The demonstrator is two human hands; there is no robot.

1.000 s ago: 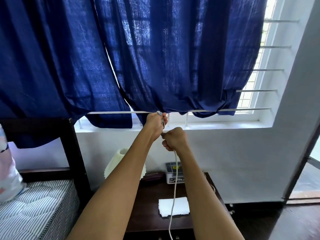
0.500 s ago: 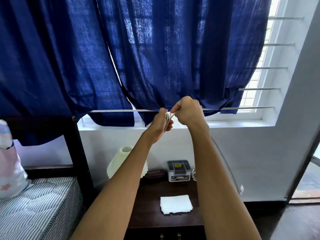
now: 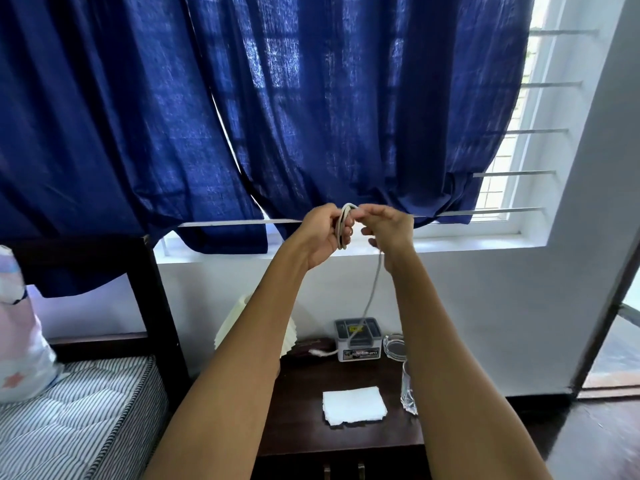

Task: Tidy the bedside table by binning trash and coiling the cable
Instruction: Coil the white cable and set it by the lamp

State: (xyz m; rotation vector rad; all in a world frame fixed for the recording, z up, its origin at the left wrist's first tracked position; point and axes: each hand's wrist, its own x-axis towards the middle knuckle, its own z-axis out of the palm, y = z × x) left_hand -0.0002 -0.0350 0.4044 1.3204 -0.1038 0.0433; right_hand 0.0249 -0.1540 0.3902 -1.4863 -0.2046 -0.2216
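Both hands are raised in front of the blue curtain. My left hand (image 3: 323,233) grips a small coil of white cable (image 3: 345,226) with several loops. My right hand (image 3: 391,230) pinches the strand just right of the coil. The loose tail of the cable (image 3: 372,292) hangs from my right hand down to the dark wooden bedside table (image 3: 301,403), and its white plug end (image 3: 317,352) lies near the table's back. A white folded tissue (image 3: 354,405) lies flat on the tabletop.
At the table's back stand a cream pleated lamp shade (image 3: 289,336), a grey box (image 3: 358,339), a dark case (image 3: 311,344) and a glass ashtray (image 3: 394,346). A clear glass (image 3: 408,393) stands at the right edge. A striped mattress (image 3: 79,424) and dark bedpost (image 3: 152,299) lie left.
My right hand rose from below the left hand to level with it and laid another loop on the coil. The hanging tail got shorter and its end now lies on the table.
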